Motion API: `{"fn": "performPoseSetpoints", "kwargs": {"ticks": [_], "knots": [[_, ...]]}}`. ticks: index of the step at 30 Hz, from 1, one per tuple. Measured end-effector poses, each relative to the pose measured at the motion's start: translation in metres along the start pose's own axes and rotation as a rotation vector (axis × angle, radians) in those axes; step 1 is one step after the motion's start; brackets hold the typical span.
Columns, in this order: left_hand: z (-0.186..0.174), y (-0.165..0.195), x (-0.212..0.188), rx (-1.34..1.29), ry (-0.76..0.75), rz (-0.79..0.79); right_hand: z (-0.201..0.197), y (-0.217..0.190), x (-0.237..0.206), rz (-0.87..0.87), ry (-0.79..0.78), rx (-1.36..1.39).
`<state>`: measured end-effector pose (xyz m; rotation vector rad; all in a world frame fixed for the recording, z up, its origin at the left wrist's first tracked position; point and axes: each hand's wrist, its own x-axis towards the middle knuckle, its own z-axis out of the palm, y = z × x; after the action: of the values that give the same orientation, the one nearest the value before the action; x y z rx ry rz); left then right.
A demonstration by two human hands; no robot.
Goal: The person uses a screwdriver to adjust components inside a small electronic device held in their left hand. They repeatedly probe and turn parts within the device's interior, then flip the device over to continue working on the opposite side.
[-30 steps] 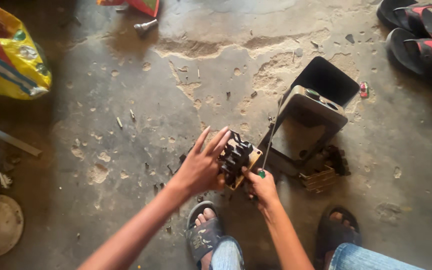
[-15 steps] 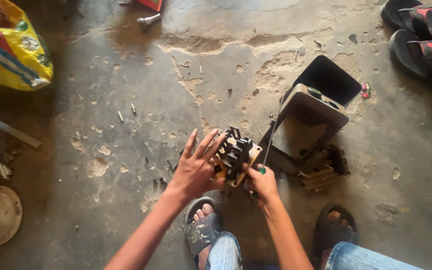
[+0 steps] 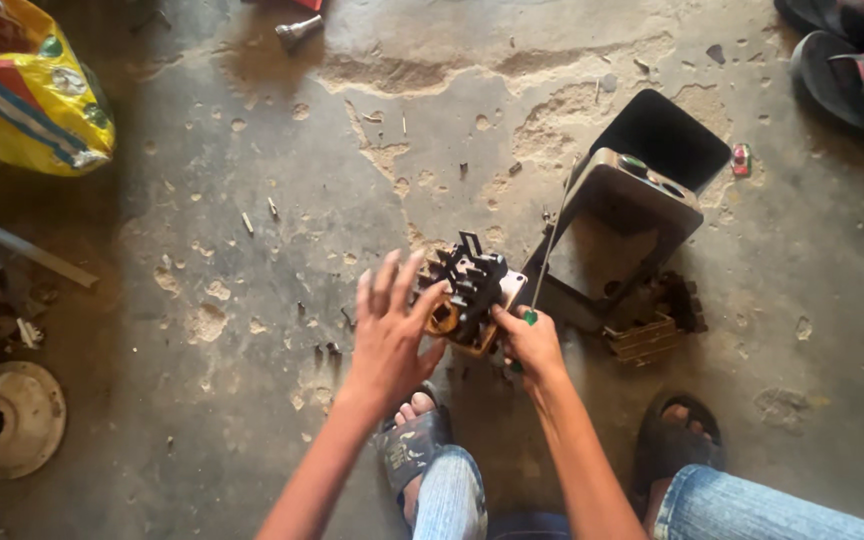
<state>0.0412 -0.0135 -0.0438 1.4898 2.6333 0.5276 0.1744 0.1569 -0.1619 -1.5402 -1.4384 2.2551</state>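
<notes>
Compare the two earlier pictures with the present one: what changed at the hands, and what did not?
The left hand opened its fingers and eased off the black electrical block. The right hand kept its grip on the green-handled screwdriver beside the block. The grey casing stayed put.

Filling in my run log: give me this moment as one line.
left hand: steadies black electrical part | right hand: holds green-handled screwdriver | floor: grey metal housing

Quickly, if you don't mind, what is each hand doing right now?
Left hand: open, fingers spread, palm against the black switch block.
Right hand: closed on a green-handled screwdriver.
</notes>
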Motion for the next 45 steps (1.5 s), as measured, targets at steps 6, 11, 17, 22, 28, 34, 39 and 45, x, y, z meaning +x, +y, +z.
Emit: {"fn": "performPoseSetpoints", "kwargs": {"ticks": [6,11,17,22,28,34,39,45], "knots": [[-0.002,-0.025,0.038,0.116,-0.222,0.277,0.005,-0.009,-0.001,0.027,0.006,0.063],[-0.003,-0.040,0.052,0.141,-0.304,0.290,0.011,-0.015,-0.003,0.059,-0.011,0.152],[0.008,-0.062,0.045,-0.023,-0.172,0.233,0.011,-0.026,-0.009,0.095,-0.156,0.248],[0.018,-0.093,0.035,-0.134,-0.373,0.042,0.030,-0.025,-0.008,0.029,-0.091,0.129],[0.052,-0.121,-0.016,-0.299,-0.424,-0.129,0.080,-0.012,-0.017,-0.384,0.283,-0.542],[0.096,-0.126,-0.055,-0.549,-0.173,-0.135,0.091,-0.012,-0.026,-0.439,0.441,-0.725],[0.108,-0.096,-0.048,-0.584,-0.072,-0.229,0.075,-0.015,-0.027,-0.452,0.370,-0.566],[0.098,-0.055,-0.035,-0.468,0.106,-0.339,0.068,-0.028,-0.027,-0.412,0.421,-0.630]]}}
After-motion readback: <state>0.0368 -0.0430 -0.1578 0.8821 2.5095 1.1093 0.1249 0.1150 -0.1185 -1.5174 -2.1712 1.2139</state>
